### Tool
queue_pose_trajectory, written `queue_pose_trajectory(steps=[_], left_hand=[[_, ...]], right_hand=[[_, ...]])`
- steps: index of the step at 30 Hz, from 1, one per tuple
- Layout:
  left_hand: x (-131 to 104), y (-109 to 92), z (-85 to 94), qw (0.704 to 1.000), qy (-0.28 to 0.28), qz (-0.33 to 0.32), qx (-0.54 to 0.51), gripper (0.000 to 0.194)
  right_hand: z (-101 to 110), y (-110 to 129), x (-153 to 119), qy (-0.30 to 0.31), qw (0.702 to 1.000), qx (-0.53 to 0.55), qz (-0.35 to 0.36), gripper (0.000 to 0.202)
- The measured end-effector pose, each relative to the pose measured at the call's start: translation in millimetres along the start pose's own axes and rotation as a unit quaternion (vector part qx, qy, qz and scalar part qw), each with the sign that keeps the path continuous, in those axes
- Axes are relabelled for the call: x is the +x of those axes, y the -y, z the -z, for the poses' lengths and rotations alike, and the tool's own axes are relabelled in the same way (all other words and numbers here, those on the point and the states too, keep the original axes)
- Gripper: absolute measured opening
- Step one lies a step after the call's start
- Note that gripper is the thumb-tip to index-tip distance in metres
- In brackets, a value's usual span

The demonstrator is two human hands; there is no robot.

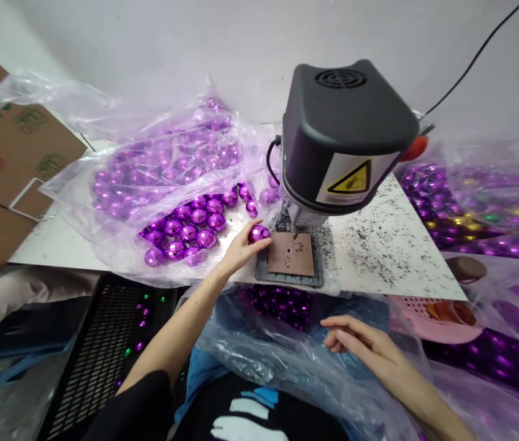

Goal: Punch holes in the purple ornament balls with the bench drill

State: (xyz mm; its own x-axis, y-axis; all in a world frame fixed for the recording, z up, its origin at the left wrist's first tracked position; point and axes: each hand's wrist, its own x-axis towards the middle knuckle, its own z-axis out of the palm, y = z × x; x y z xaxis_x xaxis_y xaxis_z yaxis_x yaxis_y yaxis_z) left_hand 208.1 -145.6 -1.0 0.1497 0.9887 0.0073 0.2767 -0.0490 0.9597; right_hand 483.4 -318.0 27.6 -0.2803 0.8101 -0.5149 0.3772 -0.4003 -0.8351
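My left hand (241, 248) grips a shiny purple faceted ball (258, 234) between thumb and fingers, at the left edge of a drill press base (263, 273). A brown square plate (282, 263) with a small hole lies on that base, under the black machine head (346, 116) with its yellow warning label. Lower right, my right hand (355, 340) hangs over clear plastic with its fingers apart and nothing in them. More purple balls (189, 233) spill from a clear plastic bag (140, 153) left of the machine.
Dark shavings cover the white table (415, 269) right of the machine. A cardboard box (11, 184) stands at left, a black crate (98, 349) below it. A pink basket (447, 331) and bagged purple balls (429, 190) are at right. A person's sleeve (20, 294) shows at far left.
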Motion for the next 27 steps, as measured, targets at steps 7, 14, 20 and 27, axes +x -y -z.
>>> queue_pose_trajectory(steps=[7,14,20,27], left_hand=[[34,30,4.0,0.981,-0.100,0.087,-0.138,0.053],[-9,-2,2.7,0.991,-0.079,-0.103,0.012,0.062],[-14,-4,-17.9,0.991,0.119,-0.036,-0.053,0.053],[-5,8,-32.1,0.989,0.119,-0.066,0.054,0.054]], right_hand=[[0,-6,-4,-0.020,1.000,0.018,-0.013,0.055],[3,-2,-2,-0.008,1.000,0.012,-0.025,0.057],[-3,8,7,0.008,1.000,0.013,-0.019,0.056],[-4,5,5,0.010,1.000,0.026,-0.015,0.054]])
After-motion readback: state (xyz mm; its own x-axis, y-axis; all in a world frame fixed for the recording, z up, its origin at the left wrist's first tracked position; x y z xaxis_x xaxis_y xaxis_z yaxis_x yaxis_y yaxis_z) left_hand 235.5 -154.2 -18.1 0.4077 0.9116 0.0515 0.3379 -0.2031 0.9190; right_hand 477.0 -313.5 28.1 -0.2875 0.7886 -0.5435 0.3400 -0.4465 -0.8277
